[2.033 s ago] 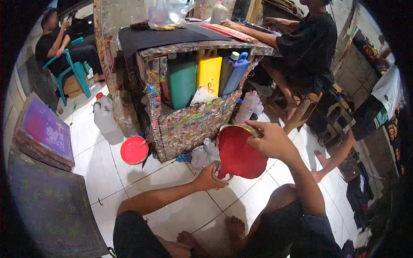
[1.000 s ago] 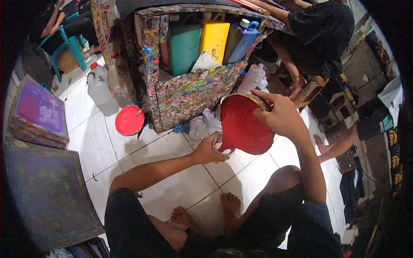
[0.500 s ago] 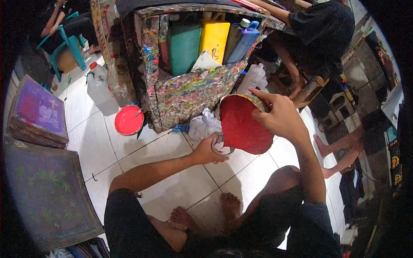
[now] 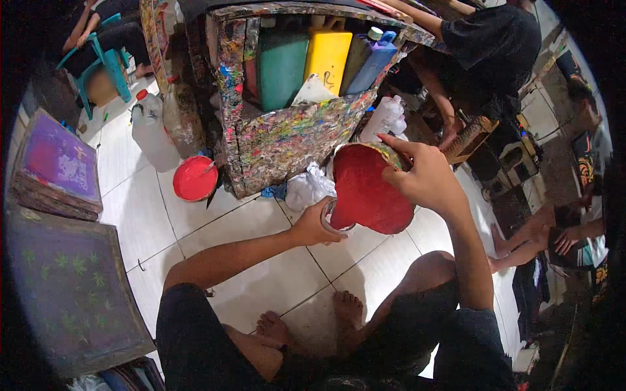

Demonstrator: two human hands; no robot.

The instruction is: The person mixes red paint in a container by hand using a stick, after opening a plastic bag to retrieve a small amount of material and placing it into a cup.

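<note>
My right hand (image 4: 425, 177) grips the rim of a paint-stained bowl (image 4: 392, 156) and holds it tipped to the left. Thick red paint (image 4: 372, 192) coats its inside and reaches the lower left lip. Just under that lip, my left hand (image 4: 313, 225) is wrapped around a small clear cup (image 4: 330, 218). The paint at the lip covers much of the cup's mouth, so how full the cup is stays hidden. Both hands are above the tiled floor, in front of my knees.
A paint-crusted cabinet (image 4: 293, 150) holds green, yellow (image 4: 328, 58) and blue jugs. On the floor stand a red paint bowl (image 4: 194, 178), a clear jug (image 4: 154, 140) and a white plastic bag (image 4: 309, 188). Printing screens (image 4: 78, 293) lie left; other people sit nearby.
Red paint has spread from the bowl's lower left lip over the cup's mouth. My hands have barely moved. At the far right, another person's arm and hand have come into view.
</note>
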